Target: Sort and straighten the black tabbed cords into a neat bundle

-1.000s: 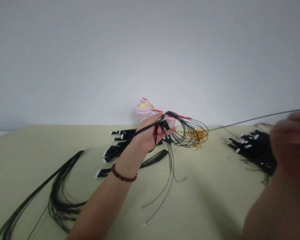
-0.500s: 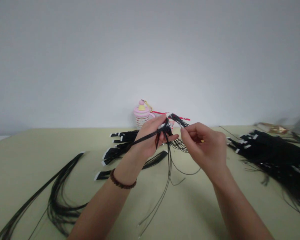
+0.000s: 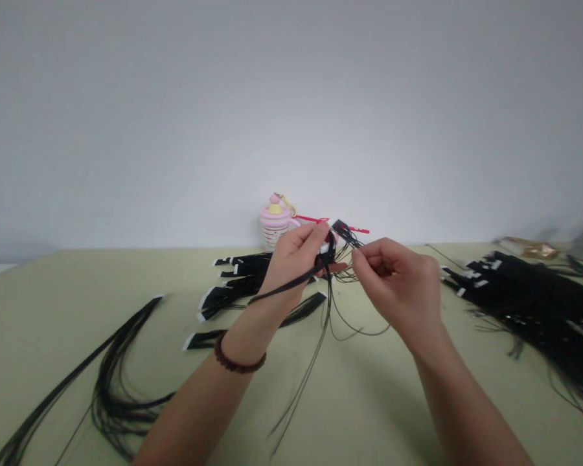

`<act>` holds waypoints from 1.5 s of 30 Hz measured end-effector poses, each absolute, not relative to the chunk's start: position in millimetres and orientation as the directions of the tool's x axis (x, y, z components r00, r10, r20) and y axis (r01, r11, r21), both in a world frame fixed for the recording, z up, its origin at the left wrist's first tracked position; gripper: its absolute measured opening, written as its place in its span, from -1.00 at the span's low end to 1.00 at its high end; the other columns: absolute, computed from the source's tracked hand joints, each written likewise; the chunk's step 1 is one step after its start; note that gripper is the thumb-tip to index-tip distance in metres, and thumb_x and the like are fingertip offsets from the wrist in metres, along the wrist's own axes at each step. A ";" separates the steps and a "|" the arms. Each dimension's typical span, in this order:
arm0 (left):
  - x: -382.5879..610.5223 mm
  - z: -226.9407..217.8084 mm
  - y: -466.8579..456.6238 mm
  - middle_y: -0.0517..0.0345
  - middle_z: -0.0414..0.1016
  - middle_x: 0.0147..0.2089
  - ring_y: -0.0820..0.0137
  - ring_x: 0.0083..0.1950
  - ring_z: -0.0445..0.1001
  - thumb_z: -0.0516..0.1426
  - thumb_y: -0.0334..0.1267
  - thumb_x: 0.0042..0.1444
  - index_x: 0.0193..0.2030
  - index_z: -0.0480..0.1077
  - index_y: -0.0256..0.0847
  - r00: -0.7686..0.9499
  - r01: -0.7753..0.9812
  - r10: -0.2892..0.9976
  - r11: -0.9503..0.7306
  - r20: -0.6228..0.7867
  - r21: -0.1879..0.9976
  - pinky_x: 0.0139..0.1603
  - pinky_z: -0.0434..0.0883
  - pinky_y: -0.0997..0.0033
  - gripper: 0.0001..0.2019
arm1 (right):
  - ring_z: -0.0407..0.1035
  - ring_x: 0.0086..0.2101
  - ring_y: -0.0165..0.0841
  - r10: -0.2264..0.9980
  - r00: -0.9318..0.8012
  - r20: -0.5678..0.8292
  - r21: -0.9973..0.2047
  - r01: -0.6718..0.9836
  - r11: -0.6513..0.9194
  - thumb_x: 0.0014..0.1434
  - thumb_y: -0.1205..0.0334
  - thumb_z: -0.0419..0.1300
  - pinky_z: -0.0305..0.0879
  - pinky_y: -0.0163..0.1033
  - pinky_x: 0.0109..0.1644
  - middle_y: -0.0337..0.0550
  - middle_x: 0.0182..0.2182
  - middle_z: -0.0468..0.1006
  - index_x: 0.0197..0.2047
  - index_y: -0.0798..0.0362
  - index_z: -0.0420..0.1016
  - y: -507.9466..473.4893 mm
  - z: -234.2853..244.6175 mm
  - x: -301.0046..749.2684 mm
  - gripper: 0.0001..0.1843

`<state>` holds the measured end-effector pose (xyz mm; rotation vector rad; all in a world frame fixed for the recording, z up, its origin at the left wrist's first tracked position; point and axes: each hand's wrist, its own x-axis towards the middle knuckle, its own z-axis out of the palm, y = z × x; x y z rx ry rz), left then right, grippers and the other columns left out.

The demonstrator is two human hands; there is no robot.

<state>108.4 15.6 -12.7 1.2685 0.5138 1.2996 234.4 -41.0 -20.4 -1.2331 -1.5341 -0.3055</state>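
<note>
My left hand [image 3: 298, 259], with a dark bead bracelet [image 3: 239, 355] at its wrist, is closed around a bundle of thin black cables [image 3: 331, 252]. Part of the bundle trails back over the wrist, and loose strands hang down below the palm. A white-tipped flat connector end [image 3: 341, 226] sticks up beyond the fingertips. Thumb and forefinger of my right hand [image 3: 393, 278] pinch together at black strands fanning out from that end. Exactly how many strands they grip is too small to tell. Behind the left hand, several cable bundles [image 3: 245, 265] with white ends lie on the table.
On the pale table [image 3: 369, 401] a long curved cable bundle [image 3: 109, 382] lies at left. At right is a big pile of black cables [image 3: 539, 304], with a gold-coloured item [image 3: 539, 250] behind it. A pink cup-shaped trinket [image 3: 275, 223] stands by the wall.
My left hand has turned slightly and shifted a little right with the cables. The hanging strands have swung slightly, while my right hand stays almost in place.
</note>
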 end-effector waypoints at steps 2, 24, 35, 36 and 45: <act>108.4 -13.9 15.4 0.28 0.32 -0.54 0.68 -0.64 0.17 0.12 -0.18 0.10 -0.49 0.40 -0.25 0.268 -0.384 0.888 -0.257 0.373 0.887 -0.75 0.13 0.73 -0.78 | 0.21 -0.69 -0.55 0.548 0.141 0.824 -0.423 0.797 0.431 0.06 0.30 0.17 0.10 -0.42 -0.61 -0.29 -0.69 0.42 -0.49 0.13 0.46 -42.2 -19.7 234.8 -0.86; 109.0 -17.1 11.5 0.22 0.35 -0.42 0.55 -0.47 0.31 0.14 -0.10 0.05 -0.37 0.45 -0.19 0.333 -0.363 0.837 -0.311 0.434 0.878 -0.49 0.44 0.58 -0.80 | 0.07 -0.69 -0.58 0.729 0.132 0.672 -0.637 0.604 0.478 0.12 0.34 0.09 -0.02 -0.45 -0.65 -0.36 -0.74 0.24 -0.62 0.11 0.33 -50.5 -5.2 240.0 -0.72; 102.6 -14.2 9.4 0.26 0.26 -0.50 0.58 -0.53 0.24 0.10 -0.13 0.11 -0.41 0.41 -0.20 0.373 -0.320 0.800 -0.364 0.469 0.875 -0.48 0.46 0.56 -0.80 | 0.09 -0.67 -0.57 0.671 0.127 0.730 -0.556 0.682 0.475 0.12 0.32 0.10 -0.01 -0.43 -0.62 -0.35 -0.71 0.27 -0.53 0.10 0.38 -47.9 -12.5 236.9 -0.80; 102.2 -13.5 8.6 0.25 0.27 -0.49 0.58 -0.52 0.25 0.10 -0.15 0.11 -0.41 0.41 -0.21 0.379 -0.317 0.795 -0.369 0.473 0.874 -0.47 0.45 0.57 -0.80 | 0.09 -0.67 -0.57 0.667 0.128 0.734 -0.550 0.688 0.473 0.12 0.32 0.10 -0.01 -0.43 -0.62 -0.35 -0.71 0.27 -0.53 0.11 0.38 -47.4 -12.8 236.9 -0.80; 101.0 -8.7 13.7 0.27 0.28 -0.55 0.68 -0.66 0.17 0.13 -0.19 0.10 -0.48 0.38 -0.25 0.323 -0.422 0.862 -0.239 0.391 0.875 -0.75 0.18 0.75 -0.79 | 0.13 -0.67 -0.56 0.677 0.118 0.727 -0.560 0.672 0.484 0.11 0.25 0.14 0.03 -0.42 -0.62 -0.33 -0.70 0.32 -0.47 0.12 0.42 -44.0 -14.2 233.5 -0.83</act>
